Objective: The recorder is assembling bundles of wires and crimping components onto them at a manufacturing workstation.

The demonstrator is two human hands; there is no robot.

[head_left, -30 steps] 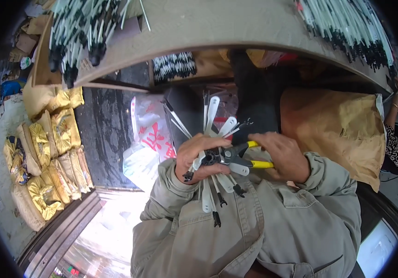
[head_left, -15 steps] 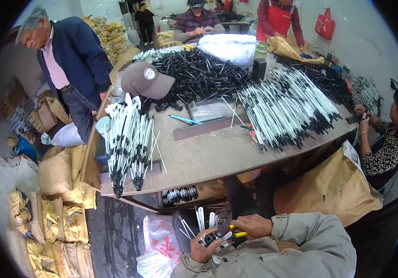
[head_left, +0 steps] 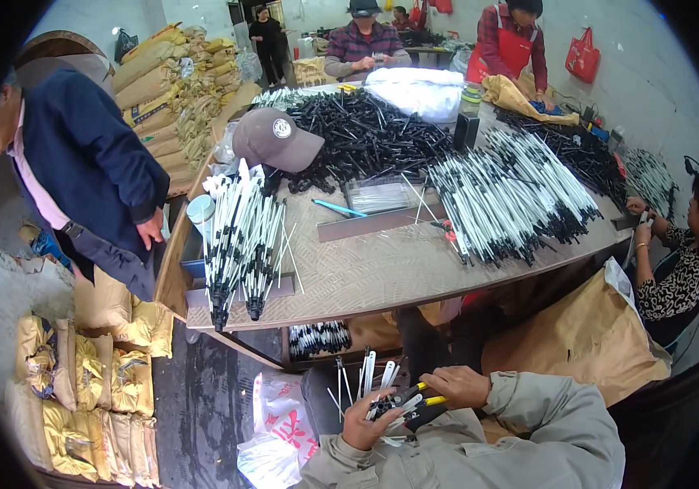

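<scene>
My left hand [head_left: 361,425] is closed around a bundle of white rods with black plastic ends [head_left: 385,405], held low in front of my body. Several white strips [head_left: 369,368] stick up beyond that hand. Wrapped round yellow-handled pliers [head_left: 433,400], my right hand [head_left: 457,385] is just right of the bundle. The pliers' jaws reach toward the black ends; whether they grip one is too small to tell. On the table ahead lie rows of white rods with black ends [head_left: 512,196] and a smaller stack [head_left: 239,244] at the left.
The table [head_left: 366,277] also bears a heap of black parts [head_left: 382,134], a grey cap [head_left: 278,140] and a clear box of thin rods [head_left: 378,196]. A plastic bag [head_left: 280,416] lies beside my left arm. Filled sacks [head_left: 97,383] line the left floor; a person [head_left: 93,155] stands near them. Others work around the table.
The view has shifted slightly. The standing person at the left has moved further left and nearer. My hands keep hold of the bundle and the pliers, almost in the same place.
</scene>
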